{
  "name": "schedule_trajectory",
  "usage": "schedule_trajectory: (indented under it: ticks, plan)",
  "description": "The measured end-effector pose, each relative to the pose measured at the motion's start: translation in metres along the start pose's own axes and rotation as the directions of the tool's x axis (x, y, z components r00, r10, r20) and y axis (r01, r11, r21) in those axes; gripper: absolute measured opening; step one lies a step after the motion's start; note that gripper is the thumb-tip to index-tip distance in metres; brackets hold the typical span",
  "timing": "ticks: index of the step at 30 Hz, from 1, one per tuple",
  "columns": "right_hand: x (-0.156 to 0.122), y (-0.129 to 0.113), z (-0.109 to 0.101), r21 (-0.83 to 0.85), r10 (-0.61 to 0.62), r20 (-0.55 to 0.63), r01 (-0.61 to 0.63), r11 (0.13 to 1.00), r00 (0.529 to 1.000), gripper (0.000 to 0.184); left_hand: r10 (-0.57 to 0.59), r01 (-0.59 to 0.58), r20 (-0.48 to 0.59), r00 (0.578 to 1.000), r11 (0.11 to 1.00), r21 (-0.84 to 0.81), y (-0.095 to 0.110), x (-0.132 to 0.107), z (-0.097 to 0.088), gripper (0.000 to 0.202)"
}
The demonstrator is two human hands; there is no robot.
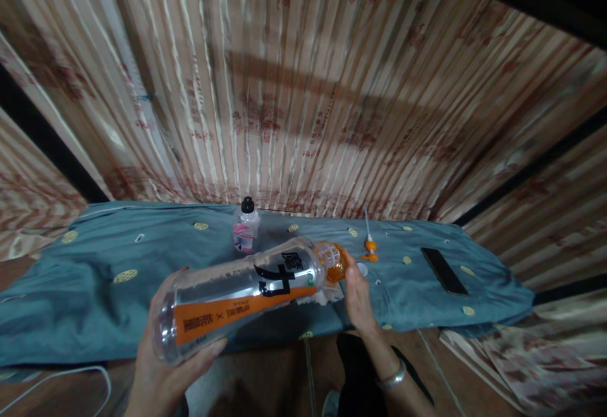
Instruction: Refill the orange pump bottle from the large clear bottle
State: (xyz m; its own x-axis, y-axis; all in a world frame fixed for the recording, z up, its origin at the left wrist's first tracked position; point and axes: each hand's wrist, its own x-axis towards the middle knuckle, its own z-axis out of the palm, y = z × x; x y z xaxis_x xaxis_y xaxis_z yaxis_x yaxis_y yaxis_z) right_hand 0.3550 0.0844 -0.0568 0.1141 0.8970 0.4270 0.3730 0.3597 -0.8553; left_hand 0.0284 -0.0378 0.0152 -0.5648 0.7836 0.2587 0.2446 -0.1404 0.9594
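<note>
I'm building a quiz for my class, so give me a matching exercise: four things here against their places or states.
1 big bottle
2 small bottle
3 phone
4 bracelet

a upright on the blue cloth
b on the right wrist
c flat near the cloth's right end
d tilted, held by left hand and right hand

Pairs: 1-d, 2-a, 3-c, 4-b

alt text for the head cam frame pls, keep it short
A left hand holds a clear bottle with an orange label nearly sideways by its base, while the right hand grips its orange cap. Beyond, a teal cloth bears a small black-capped bottle and a black phone.
</note>
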Motion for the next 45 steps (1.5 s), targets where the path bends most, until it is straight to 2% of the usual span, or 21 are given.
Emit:
schedule_trajectory:
  ticks: [6, 9, 13, 15, 19, 22, 30, 40, 45]
  plan:
    - [0.000, 0.001, 0.000, -0.011, 0.005, -0.010, -0.005, 1.000, 1.000, 0.069, -0.050, 0.050, 0.006, 0.999, 0.999, -0.014, -0.002, 0.001, -0.003, 0.102]
    - [-0.001, 0.000, -0.001, -0.032, -0.016, -0.012, 0.016, 0.999, 1.000, 0.068, -0.027, 0.026, 0.046, 0.999, 0.999, 0.029, -0.002, 0.004, -0.006, 0.095]
    - [0.000, 0.000, -0.004, -0.049, -0.090, 0.020, 0.091, 0.995, 0.996, 0.072, 0.027, -0.027, 0.013, 1.000, 0.999, 0.026, -0.001, 0.004, -0.002, 0.089]
    - [0.001, -0.001, -0.005, -0.048, -0.112, 0.040, 0.113, 0.992, 0.993, 0.078, 0.004, -0.004, 0.017, 1.000, 1.000, 0.004, -0.001, 0.002, 0.001, 0.091]
    - [0.005, -0.005, -0.004, -0.093, -0.054, 0.021, 0.056, 0.994, 0.998, 0.094, -0.100, 0.101, 0.030, 0.994, 0.994, -0.035, 0.003, -0.003, 0.005, 0.108]
    - [0.008, -0.010, -0.002, -0.112, -0.018, -0.009, 0.017, 0.994, 1.000, 0.095, -0.134, 0.137, 0.057, 0.989, 0.989, -0.063, 0.005, -0.005, 0.008, 0.120]
    - [0.011, -0.010, 0.002, -0.129, -0.015, -0.066, 0.006, 0.992, 0.998, 0.086, -0.104, 0.109, 0.076, 0.992, 0.992, -0.059, -0.003, -0.004, 0.011, 0.111]
    - [0.013, -0.005, -0.001, -0.157, -0.013, -0.083, 0.000, 0.988, 0.996, 0.087, -0.128, 0.140, 0.110, 0.986, 0.984, -0.108, 0.010, -0.004, 0.018, 0.108]
    - [0.014, -0.001, -0.003, -0.166, 0.006, -0.072, -0.018, 0.986, 0.997, 0.092, -0.143, 0.167, 0.141, 0.980, 0.969, -0.180, 0.009, -0.007, 0.022, 0.107]
